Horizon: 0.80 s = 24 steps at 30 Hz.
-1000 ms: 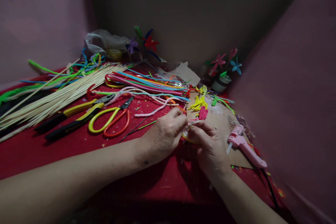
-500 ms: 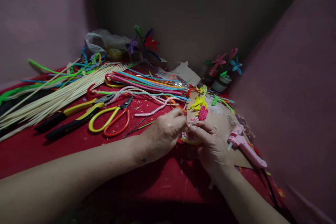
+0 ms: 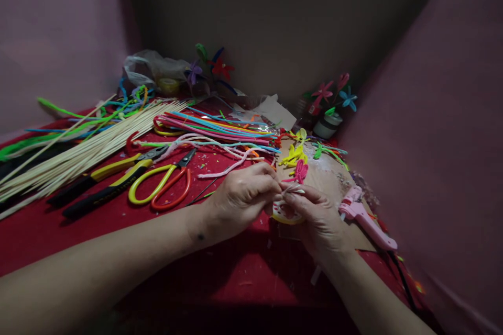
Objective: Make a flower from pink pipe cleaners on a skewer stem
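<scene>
My left hand (image 3: 249, 192) and my right hand (image 3: 320, 217) meet over the front of a cardboard sheet (image 3: 324, 172), fingertips pinched together. Between them is a small pale piece (image 3: 294, 189), whitish and thin, too small to make out fully; it looks like a bent bit of pipe cleaner. Partly hidden below the fingers lies a round, yellow-rimmed item (image 3: 288, 219) with red spots on white. Just beyond the hands, a pink pipe-cleaner loop (image 3: 301, 170) and yellow pipe-cleaner shapes (image 3: 295, 155) rest on the cardboard.
A pink glue gun (image 3: 367, 217) lies right of my right hand. To the left are scissors (image 3: 171, 186), pliers (image 3: 113, 178) and a bundle of wooden sticks (image 3: 90, 144). Behind lie pipe cleaners (image 3: 223, 128). Pipe-cleaner flowers (image 3: 324, 91) stand by a small jar (image 3: 327, 126).
The view has shifted slightly, moving the table items a little left. Both hands stay pinched together, and more of the pale piece and the yellow-rimmed item shows.
</scene>
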{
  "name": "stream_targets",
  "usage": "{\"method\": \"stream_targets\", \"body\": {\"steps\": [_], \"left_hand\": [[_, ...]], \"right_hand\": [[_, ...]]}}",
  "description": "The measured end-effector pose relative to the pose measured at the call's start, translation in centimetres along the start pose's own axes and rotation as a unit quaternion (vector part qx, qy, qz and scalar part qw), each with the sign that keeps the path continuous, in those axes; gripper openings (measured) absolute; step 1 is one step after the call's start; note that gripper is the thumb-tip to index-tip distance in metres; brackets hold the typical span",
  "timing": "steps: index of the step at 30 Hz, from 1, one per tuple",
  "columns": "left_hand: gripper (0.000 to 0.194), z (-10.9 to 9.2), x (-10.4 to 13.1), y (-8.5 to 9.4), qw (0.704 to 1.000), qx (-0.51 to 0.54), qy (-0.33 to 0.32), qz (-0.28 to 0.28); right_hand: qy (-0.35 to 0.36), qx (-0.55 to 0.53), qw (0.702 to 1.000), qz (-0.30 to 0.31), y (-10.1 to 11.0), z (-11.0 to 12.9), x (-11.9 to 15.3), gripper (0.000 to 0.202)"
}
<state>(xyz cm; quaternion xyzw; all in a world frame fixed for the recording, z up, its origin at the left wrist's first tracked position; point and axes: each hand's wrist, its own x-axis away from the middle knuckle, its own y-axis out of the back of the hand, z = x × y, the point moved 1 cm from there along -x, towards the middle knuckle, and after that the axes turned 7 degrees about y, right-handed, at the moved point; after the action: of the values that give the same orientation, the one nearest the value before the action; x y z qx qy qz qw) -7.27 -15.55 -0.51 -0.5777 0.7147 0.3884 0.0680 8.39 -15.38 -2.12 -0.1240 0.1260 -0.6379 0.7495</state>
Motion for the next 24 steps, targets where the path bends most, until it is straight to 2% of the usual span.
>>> {"method": "stream_targets", "body": {"steps": [5,10,11,13,17,24], "left_hand": [[0.013,-0.2,-0.3,0.0,0.999,0.029,0.039,-0.009],[0.003,-0.8,-0.1,-0.4,0.996,-0.037,0.076,-0.04],[0.007,-0.9,0.1,-0.5,0.994,-0.045,0.081,-0.05],[0.017,-0.8,0.3,-0.7,0.994,-0.067,0.055,-0.065],[0.019,-0.5,0.8,-1.0,0.981,-0.165,-0.079,-0.058],[0.025,-0.5,1.2,-0.4,0.949,-0.273,-0.155,-0.023]], "right_hand": [[0.024,-0.035,0.999,-0.017,-0.2,-0.6,-0.1,0.013],[0.017,-0.05,0.997,-0.049,-0.8,-0.7,0.0,0.01],[0.015,-0.054,0.997,-0.05,-0.9,-0.7,0.0,0.01],[0.015,-0.062,0.997,-0.054,-1.2,-0.6,0.1,0.009],[0.011,-0.094,0.993,-0.069,-1.8,-0.6,0.3,0.007],[0.003,-0.137,0.986,-0.098,-2.6,-0.5,0.6,0.008]]}}
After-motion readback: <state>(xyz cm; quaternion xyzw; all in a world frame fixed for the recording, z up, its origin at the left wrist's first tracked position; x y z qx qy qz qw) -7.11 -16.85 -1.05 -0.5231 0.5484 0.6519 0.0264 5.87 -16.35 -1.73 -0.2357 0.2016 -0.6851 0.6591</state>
